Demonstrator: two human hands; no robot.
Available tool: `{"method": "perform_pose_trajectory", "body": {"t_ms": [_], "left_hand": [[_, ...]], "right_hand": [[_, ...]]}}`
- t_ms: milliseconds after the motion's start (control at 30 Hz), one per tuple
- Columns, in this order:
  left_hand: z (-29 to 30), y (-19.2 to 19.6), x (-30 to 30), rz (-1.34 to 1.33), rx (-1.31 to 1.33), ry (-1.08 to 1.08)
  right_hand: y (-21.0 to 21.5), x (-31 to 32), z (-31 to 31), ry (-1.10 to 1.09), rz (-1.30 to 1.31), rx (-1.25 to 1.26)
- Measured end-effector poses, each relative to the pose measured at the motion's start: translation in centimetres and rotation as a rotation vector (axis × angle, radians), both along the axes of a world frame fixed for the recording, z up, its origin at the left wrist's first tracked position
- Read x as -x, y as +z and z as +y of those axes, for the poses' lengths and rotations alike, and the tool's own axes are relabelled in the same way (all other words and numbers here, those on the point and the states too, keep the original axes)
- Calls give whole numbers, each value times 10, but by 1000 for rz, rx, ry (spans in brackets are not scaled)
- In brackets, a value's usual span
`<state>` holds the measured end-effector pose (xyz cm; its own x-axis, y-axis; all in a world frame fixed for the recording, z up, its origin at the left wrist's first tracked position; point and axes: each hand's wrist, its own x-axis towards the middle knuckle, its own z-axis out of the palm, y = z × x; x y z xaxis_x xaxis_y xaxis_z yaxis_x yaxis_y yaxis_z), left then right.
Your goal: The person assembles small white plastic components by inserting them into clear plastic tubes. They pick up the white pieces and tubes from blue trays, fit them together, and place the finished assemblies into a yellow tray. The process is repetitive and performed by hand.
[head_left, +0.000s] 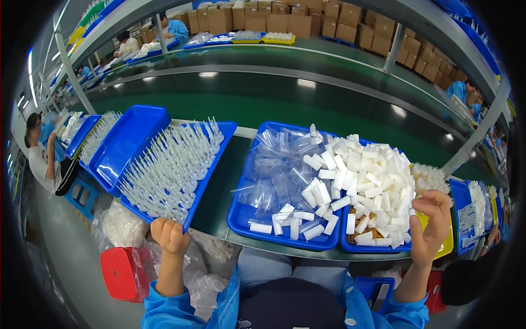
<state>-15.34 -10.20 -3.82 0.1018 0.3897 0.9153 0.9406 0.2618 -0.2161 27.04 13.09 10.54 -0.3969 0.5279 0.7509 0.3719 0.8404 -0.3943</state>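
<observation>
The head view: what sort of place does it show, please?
Most likely a factory assembly hall. Signs of this are the long green work surface, the blue trays of small parts, and the cardboard boxes stacked behind.

No words, numbers or signs can be read. Small pale markings (244,324) on the dark navy fabric shirt (290,301) are illegible at the view's lower edge; the stacked brown cardboard boxes (289,23) are too distant to read.
</observation>
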Motion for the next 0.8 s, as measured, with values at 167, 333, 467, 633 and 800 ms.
{"method": "perform_pose_trajectory", "body": {"t_ms": [167,333,467,633,800], "left_hand": [[3,-27,-14,-280,285,-125],[8,-28,-24,-415,388,-198],[13,-30,-23,-402,349,-253],[14,-29,-33,-401,336,-280],[22,-33,-48,-527,190,-230]], "right_hand": [[-20,1,7,-105,0,-19],[-41,4,20,-157,82,69],[-47,5,38,-155,41,87],[-52,15,41,-177,-39,68],[-83,20,8,-153,-54,48]]}}
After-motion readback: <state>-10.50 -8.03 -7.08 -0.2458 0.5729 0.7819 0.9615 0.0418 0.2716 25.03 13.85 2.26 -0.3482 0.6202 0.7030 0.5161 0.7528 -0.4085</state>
